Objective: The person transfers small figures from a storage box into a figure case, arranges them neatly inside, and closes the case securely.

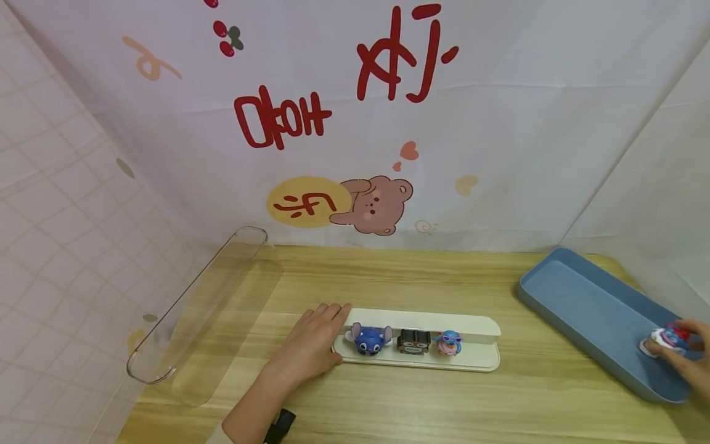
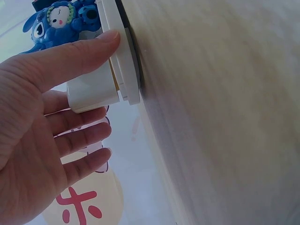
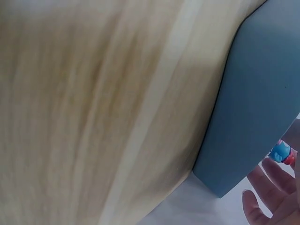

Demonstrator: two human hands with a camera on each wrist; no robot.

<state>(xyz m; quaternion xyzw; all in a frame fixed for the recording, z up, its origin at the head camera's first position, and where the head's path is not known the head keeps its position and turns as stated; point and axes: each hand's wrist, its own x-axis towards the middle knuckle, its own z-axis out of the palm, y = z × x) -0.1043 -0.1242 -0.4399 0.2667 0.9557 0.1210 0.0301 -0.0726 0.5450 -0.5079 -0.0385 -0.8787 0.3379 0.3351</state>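
Observation:
My left hand (image 1: pixel 312 340) holds the left end of a white stepped display stand (image 1: pixel 421 319), its thumb pressing the front edge and its fingers reaching behind. On the stand's lower step sit a blue big-eared figurine (image 1: pixel 370 340), a dark block-shaped toy (image 1: pixel 413 341) and a small blue figurine with sunglasses (image 1: pixel 448 343). In the left wrist view, the big-eared figurine (image 2: pixel 61 23) is just beyond the thumb. At the far right, my right hand (image 1: pixel 690 354) pinches a small figurine in red, white and blue (image 1: pixel 668 337) over the blue tray (image 1: pixel 577 308). The tray's wall partly hides this figurine in the right wrist view.
A clear plastic cover (image 1: pixel 222 320) stands on the left side of the wooden table (image 1: pixel 388 277). Near my left forearm lies a black object (image 1: pixel 280 425), partly hidden. White printed cloth (image 1: pixel 499 123) hangs behind the table and along both sides.

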